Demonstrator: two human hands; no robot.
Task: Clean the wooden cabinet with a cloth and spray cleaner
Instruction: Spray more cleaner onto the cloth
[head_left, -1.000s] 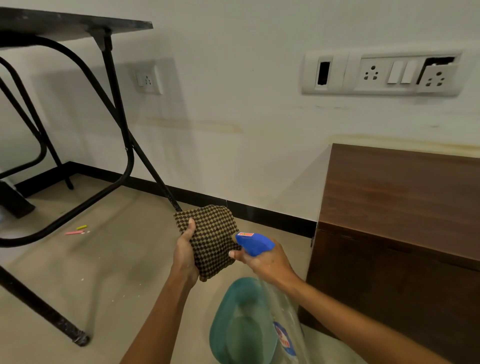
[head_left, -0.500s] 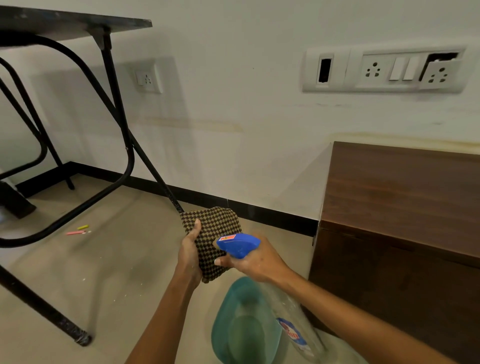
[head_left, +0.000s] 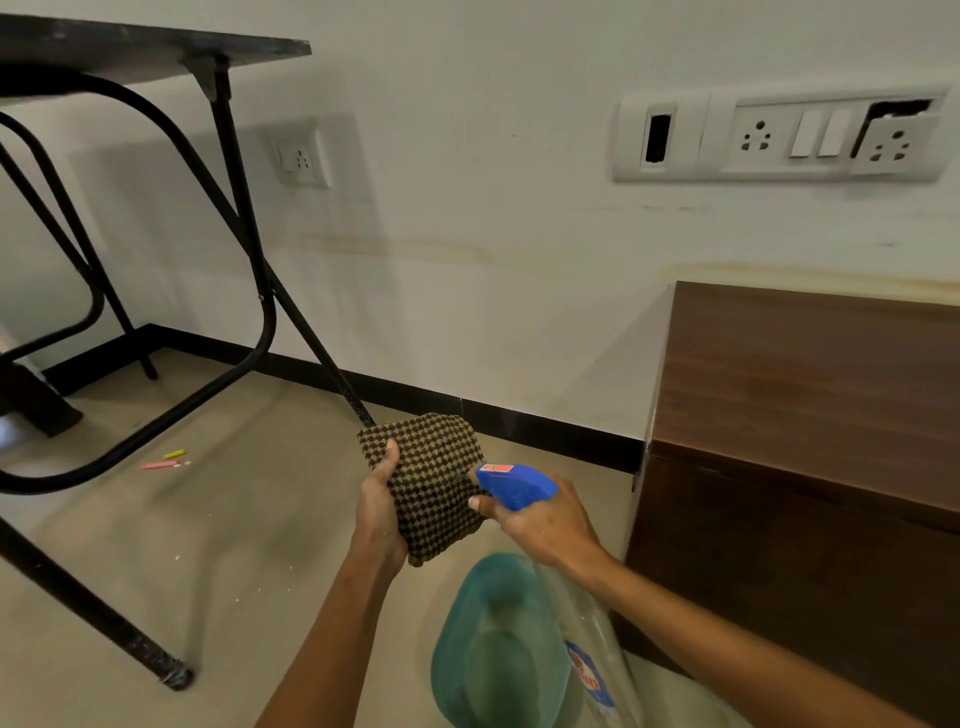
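Observation:
My left hand (head_left: 378, 512) grips a folded brown checked cloth (head_left: 431, 480), thumb up along its left edge, held upright over the floor. My right hand (head_left: 545, 522) grips the blue trigger head of a clear spray bottle (head_left: 519, 486), whose nozzle points left and almost touches the cloth. The bottle's clear body (head_left: 592, 660) with a blue and red label runs down under my right forearm. The dark wooden cabinet (head_left: 810, 395) stands against the wall to the right of both hands.
A black metal table frame (head_left: 244, 249) stands at the left, one leg ending near the cloth. A teal plastic vessel (head_left: 493, 649) sits on the floor below my hands. Small pink and yellow pieces (head_left: 166, 460) lie on the floor. A switch panel (head_left: 779, 135) is on the wall.
The spray head swung left toward the cloth and stays close to it; both hands shifted slightly. The cloth remains in my left hand.

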